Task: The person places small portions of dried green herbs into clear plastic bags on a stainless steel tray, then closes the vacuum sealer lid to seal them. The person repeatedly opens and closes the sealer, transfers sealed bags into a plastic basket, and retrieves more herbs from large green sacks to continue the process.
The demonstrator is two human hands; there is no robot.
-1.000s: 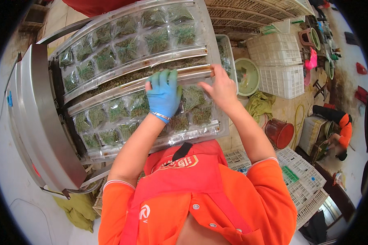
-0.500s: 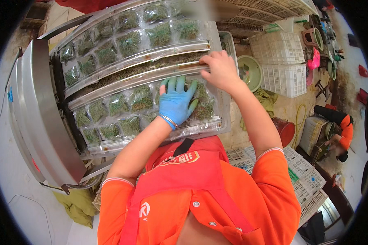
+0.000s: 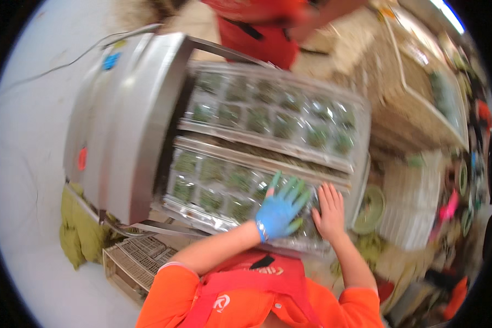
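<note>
Clear plastic bags (image 3: 239, 179) packed with small green produce lie in rows on a metal machine bed. My left hand (image 3: 281, 210), in a blue glove with greenish fingertips, rests on the near rows toward the right end. Its fingers are spread. Bare, with fingers stretched out flat, my right hand (image 3: 329, 214) lies beside it on the bags at the right end. The bags under both palms are hidden. More bags (image 3: 259, 117) fill the far rows. Between the two sets runs a long metal bar (image 3: 268, 158) with loose green bits along it.
A thick steel lid (image 3: 153, 131) stands raised at the left of the bed. Across the machine is a person in red (image 3: 257, 38). White crates (image 3: 413, 202) and a green basin (image 3: 370, 208) stand at the right. A beige crate (image 3: 136, 259) sits low at the left.
My view has swung, so the machine sits turned and farther right. My right hand has left the metal bar and now lies flat on the bags. The person across shows more.
</note>
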